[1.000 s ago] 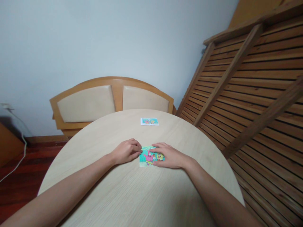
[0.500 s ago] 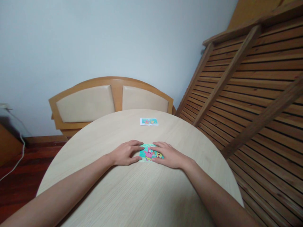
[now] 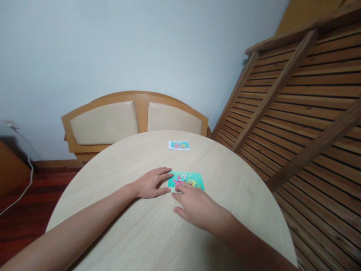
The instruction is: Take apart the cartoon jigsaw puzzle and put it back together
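Note:
A green picture card (image 3: 199,178) with pink, pale and yellow cartoon figures lies flat on the round wooden table (image 3: 135,229). My left hand (image 3: 153,183) rests on the tabletop with fingers apart, its fingertips touching the card's left edge. Over the card's lower edge is my right hand (image 3: 196,204), fingers spread and slightly blurred; whether its fingertips press on the card I cannot tell. Farther back on the table lies a second picture (image 3: 179,145), with similar cartoon figures and a white border.
Behind the table stands a wooden headboard (image 3: 143,113) with two cream panels, against a pale wall (image 3: 141,45). A slatted wooden frame (image 3: 304,113) leans at the right. A white cable (image 3: 29,180) hangs at the left above the dark red floor (image 3: 53,188).
My right hand has moved off the card's right side, back toward me, uncovering more of the picture. My left hand stays at the left edge. The view has shifted slightly.

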Action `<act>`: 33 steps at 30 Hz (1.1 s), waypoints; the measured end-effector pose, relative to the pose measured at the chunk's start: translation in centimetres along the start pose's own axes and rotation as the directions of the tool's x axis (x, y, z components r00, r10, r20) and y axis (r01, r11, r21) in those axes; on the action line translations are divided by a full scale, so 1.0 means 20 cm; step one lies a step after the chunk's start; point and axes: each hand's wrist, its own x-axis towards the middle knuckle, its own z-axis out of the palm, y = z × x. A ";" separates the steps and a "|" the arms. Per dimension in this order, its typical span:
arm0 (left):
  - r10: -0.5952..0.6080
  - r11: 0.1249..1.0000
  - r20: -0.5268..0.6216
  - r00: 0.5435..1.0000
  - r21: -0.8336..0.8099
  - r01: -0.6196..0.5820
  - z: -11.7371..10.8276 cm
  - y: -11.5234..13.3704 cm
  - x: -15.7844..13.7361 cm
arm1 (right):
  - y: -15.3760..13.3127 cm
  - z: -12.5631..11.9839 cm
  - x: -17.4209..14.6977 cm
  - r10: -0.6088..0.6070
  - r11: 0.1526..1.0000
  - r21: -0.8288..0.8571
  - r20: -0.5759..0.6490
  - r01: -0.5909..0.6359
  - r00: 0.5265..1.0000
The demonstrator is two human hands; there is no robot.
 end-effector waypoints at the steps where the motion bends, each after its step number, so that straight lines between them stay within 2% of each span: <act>1: -0.005 1.000 -0.003 1.000 -0.002 0.005 0.00 0.00 0.00 | -0.04 0.01 0.00 0.046 0.999 -0.019 -0.006 -0.046 0.999; 4: -0.021 1.000 0.012 1.000 0.010 0.021 -0.01 0.01 0.00 | -0.09 0.03 0.00 0.157 0.987 -0.022 0.028 -0.156 0.987; 8: -0.035 0.999 0.030 0.999 0.036 0.034 0.00 0.02 0.01 | -0.04 0.04 0.00 0.266 0.964 0.021 0.028 -0.267 0.963; 14: -0.057 0.996 0.054 0.997 0.075 0.053 0.00 0.02 0.00 | 0.26 0.09 0.01 0.406 0.904 0.128 0.040 -0.407 0.913; 18: -0.071 0.996 0.040 0.997 0.056 0.069 0.01 0.02 0.01 | 0.51 0.11 0.04 0.481 0.867 0.104 0.080 -0.487 0.873; 23: -0.153 0.984 0.085 0.984 0.105 0.144 0.00 0.05 0.02 | 0.74 0.11 0.13 0.504 0.860 0.063 0.056 -0.507 0.862; 28: -0.287 0.951 0.131 0.949 0.157 0.266 0.00 0.05 0.05 | 0.86 0.15 0.25 0.498 0.865 0.095 -0.033 -0.493 0.867; 33: -0.389 0.914 0.154 0.908 0.185 0.361 0.02 0.03 0.14 | 0.86 0.20 0.32 0.567 0.822 0.088 -0.038 -0.563 0.823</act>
